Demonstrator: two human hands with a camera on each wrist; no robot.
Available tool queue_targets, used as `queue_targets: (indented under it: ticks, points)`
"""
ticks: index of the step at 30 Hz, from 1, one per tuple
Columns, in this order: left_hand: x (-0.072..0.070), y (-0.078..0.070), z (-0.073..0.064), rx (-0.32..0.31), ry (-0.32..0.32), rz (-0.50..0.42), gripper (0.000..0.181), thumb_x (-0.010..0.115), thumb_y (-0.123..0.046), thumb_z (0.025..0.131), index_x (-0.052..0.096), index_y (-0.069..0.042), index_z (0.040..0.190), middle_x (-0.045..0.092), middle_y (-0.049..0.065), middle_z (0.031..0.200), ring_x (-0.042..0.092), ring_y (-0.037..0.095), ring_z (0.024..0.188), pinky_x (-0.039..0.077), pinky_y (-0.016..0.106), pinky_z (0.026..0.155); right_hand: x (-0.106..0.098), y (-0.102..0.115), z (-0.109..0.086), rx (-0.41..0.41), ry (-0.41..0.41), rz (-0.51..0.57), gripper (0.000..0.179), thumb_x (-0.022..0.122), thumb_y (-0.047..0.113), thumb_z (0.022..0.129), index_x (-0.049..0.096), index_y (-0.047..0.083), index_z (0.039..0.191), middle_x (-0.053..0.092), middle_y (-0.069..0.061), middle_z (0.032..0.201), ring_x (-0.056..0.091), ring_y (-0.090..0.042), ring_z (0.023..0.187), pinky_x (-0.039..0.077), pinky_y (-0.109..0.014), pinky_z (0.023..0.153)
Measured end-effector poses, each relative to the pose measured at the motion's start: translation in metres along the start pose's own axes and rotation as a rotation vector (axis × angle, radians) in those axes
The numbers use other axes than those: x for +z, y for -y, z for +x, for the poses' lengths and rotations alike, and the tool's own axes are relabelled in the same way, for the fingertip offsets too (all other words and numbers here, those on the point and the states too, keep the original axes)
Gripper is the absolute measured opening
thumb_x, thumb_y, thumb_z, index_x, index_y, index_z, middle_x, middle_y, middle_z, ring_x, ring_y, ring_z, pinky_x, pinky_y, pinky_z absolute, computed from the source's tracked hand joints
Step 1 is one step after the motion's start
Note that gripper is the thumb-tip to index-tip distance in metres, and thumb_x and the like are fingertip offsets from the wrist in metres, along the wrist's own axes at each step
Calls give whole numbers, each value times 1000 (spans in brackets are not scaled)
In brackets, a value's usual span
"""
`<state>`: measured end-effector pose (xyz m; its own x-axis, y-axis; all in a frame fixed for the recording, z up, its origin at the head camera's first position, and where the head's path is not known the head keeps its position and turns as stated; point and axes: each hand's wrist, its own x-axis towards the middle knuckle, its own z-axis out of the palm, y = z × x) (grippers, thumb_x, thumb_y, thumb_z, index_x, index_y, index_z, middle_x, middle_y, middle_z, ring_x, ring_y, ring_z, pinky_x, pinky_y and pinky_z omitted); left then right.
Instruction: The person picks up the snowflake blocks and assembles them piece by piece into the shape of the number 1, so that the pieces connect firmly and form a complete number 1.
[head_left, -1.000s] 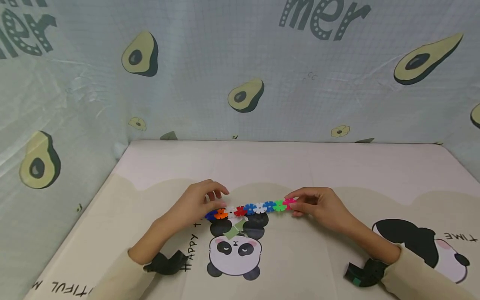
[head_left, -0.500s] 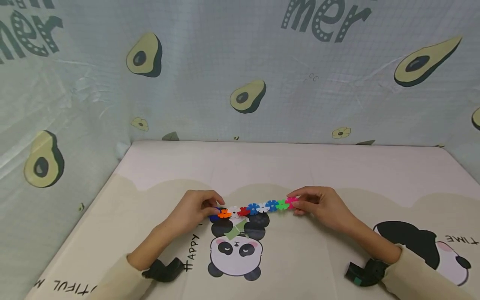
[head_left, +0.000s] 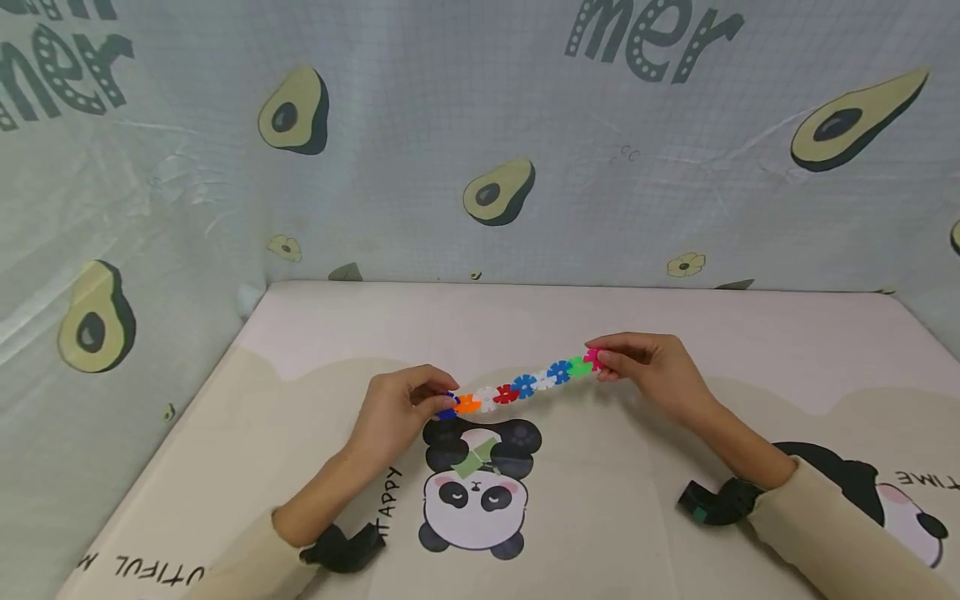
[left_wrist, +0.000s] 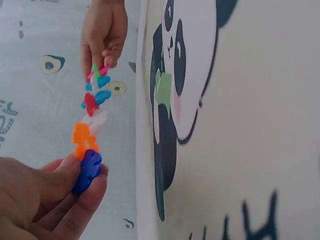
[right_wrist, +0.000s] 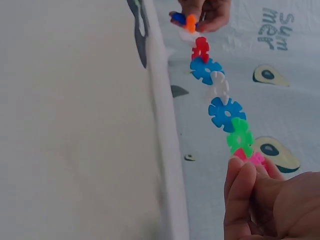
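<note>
A chain of interlocking plastic snowflake discs point(head_left: 523, 386) stretches between my two hands, rising toward the right above the table. Its colours run dark blue, orange, white, red, blue, white, blue, green and pink. My left hand point(head_left: 393, 408) pinches the dark blue disc point(left_wrist: 88, 172) at the left end between thumb and fingers. At the other end, my right hand point(head_left: 660, 371) pinches the pink disc point(right_wrist: 256, 158), which its fingertips partly cover. The green disc point(right_wrist: 240, 136) slots in beside the pink one.
The table point(head_left: 585, 500) has a pale cover printed with a panda point(head_left: 472, 508) and lettering. Behind it hangs a backdrop cloth point(head_left: 405, 150) with avocado prints. Black wrist devices point(head_left: 345, 548) sit at both sleeves.
My left hand came down onto the dark blue end and took hold of it. Both hands have since raised the chain off the table, the right end higher.
</note>
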<state>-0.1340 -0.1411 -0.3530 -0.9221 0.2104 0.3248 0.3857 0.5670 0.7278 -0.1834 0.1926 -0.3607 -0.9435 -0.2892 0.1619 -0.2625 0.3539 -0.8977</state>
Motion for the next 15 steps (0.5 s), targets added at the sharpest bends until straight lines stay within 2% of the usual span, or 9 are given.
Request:
queue_targets:
  ticks: [1,6,11,15]
  points:
    - [1,-2,0,-5,-23,-26,19,77,6,75,72,-5,89,68,1,80,62,11,65,53,22,60,-1,1,2,-10,-10,-7,23,65,16,92,70,5,111,71,-10,89,69,-27,78,44,-22,51]
    - [9,-8,-1,-24,-108,-102,16,77,7,75,72,-4,85,68,1,78,65,9,67,54,22,61,-3,2,14,-37,-48,-22,26,63,19,93,68,5,115,70,-8,90,67,-31,81,54,-27,72]
    - [16,-13,-3,-55,-172,-140,15,78,4,74,72,-4,85,67,1,76,64,7,64,54,23,60,1,-2,27,-13,-91,3,33,64,23,93,66,8,122,69,-8,100,67,-27,85,54,-28,77]
    - [24,-16,-2,-110,-189,-200,14,78,2,75,72,-4,86,68,2,77,66,7,64,55,24,60,7,-6,36,7,-112,20,42,65,29,92,61,12,129,66,-10,106,67,-28,87,53,-26,78]
